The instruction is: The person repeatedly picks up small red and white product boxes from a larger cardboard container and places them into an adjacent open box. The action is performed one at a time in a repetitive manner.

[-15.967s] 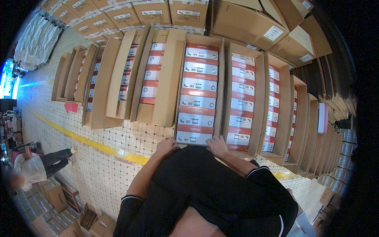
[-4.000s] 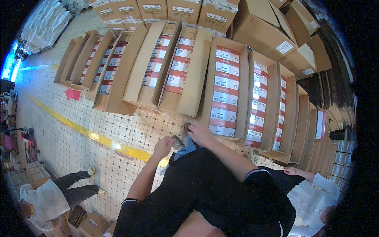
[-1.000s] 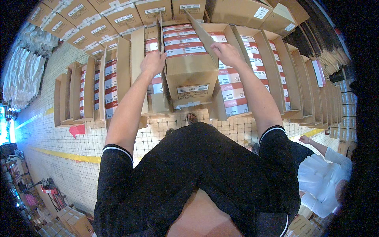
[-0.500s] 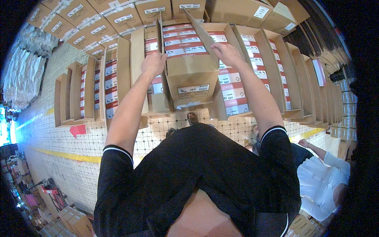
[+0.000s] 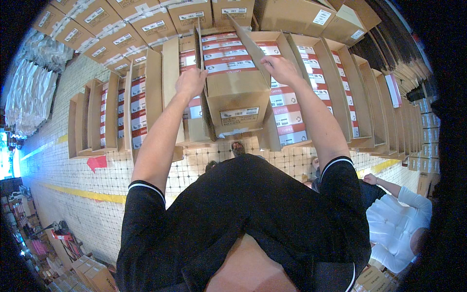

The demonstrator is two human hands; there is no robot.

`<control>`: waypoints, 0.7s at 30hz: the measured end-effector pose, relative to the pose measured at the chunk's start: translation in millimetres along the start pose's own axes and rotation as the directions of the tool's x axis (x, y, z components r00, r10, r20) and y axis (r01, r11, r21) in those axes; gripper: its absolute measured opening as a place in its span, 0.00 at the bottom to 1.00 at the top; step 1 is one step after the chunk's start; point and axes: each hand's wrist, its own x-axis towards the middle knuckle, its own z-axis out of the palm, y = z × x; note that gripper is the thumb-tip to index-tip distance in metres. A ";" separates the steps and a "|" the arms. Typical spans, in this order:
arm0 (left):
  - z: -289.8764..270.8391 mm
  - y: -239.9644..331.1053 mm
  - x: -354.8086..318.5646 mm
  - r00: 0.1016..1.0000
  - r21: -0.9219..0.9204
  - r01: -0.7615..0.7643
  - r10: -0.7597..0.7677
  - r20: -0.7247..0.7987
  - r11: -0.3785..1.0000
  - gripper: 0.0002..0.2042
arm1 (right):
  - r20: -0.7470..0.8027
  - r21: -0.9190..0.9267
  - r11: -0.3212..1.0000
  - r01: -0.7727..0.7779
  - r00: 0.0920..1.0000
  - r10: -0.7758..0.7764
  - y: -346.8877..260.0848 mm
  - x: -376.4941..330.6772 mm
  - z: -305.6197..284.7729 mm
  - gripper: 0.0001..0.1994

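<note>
I hold an open cardboard carton [image 5: 237, 95] lifted in front of me, its flaps up, filled with red-and-white flat boxes [image 5: 224, 52]. My left hand [image 5: 190, 82] grips its left side near the top. My right hand [image 5: 277, 69] grips the right flap and edge. The carton hangs above a row of similar open cartons [image 5: 301, 92] standing on the tiled floor.
Open cartons [image 5: 138, 104] of red-and-white boxes stand in a row left and right. Sealed cartons [image 5: 146, 24] are stacked behind them. A yellow line [image 5: 82, 193] crosses the tiled floor. A person in white [image 5: 396, 224] crouches at the right. Small boxes [image 5: 95, 275] lie bottom left.
Sixteen and four seconds ago I was bent low over cartons on the floor. In the last second the lifted carton and both hands have stayed nearly still.
</note>
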 end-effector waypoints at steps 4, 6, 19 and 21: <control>0.0 -2.1 2.6 0.999 0.030 0.005 -0.007 0.045 1.000 0.21 | 0.005 -0.001 1.000 -0.002 1.000 0.002 3.0 1.3 2.8 0.13; -1.7 -0.6 2.4 0.999 0.031 0.016 -0.018 0.048 0.999 0.21 | 0.007 -0.008 1.000 0.004 1.000 -0.003 3.6 2.0 3.5 0.13; -1.6 -0.6 -0.5 0.999 -0.005 -0.004 0.005 0.038 1.000 0.21 | 0.058 0.009 0.999 -0.039 0.998 0.039 -3.5 0.6 -3.8 0.14; -0.8 -0.4 -1.2 1.000 -0.015 -0.022 0.022 0.003 1.000 0.22 | 0.053 0.005 1.000 -0.020 0.998 0.020 -2.8 1.0 -2.7 0.14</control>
